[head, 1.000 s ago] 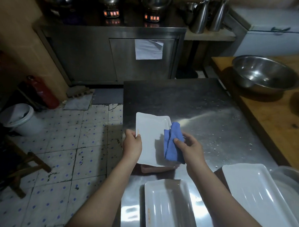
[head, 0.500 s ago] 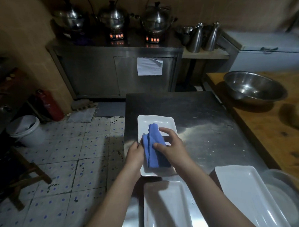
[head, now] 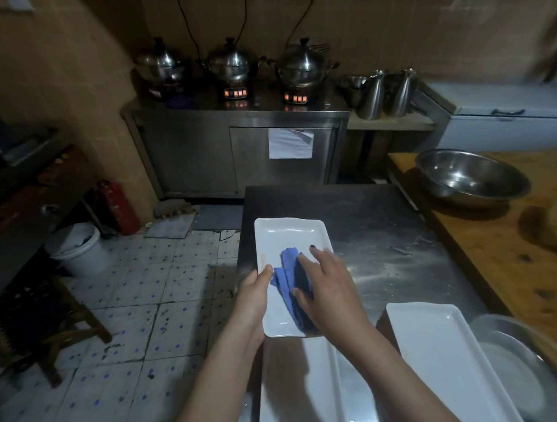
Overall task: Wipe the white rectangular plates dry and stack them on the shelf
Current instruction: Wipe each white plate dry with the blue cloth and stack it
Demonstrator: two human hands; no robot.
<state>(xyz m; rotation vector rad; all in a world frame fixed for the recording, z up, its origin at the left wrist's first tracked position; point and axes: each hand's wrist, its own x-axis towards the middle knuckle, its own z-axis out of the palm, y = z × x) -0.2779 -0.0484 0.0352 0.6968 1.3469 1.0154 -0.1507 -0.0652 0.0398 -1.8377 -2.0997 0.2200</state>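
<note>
A white rectangular plate (head: 289, 239) is held face up over the left part of the steel table (head: 383, 238). My left hand (head: 253, 295) grips its left edge, thumb on the rim. My right hand (head: 328, 288) presses a folded blue cloth (head: 286, 277) flat onto the plate's inside, fingers spread and fairly straight. Another white rectangular plate (head: 301, 388) lies on the table right below the held one. A third white plate (head: 449, 356) lies to the right, near the front edge.
A round metal tray (head: 533, 365) sits at the table's right front corner. On the wooden counter (head: 496, 258) to the right stands a big steel bowl (head: 470, 177). A steel cabinet (head: 236, 149) with pots is behind. Tiled floor, bucket (head: 77, 248) and stool (head: 43, 326) lie to the left.
The plate went from tilted up to lying flat, face up. My right hand moved the cloth from the plate's right edge onto its inside and toward the near end.
</note>
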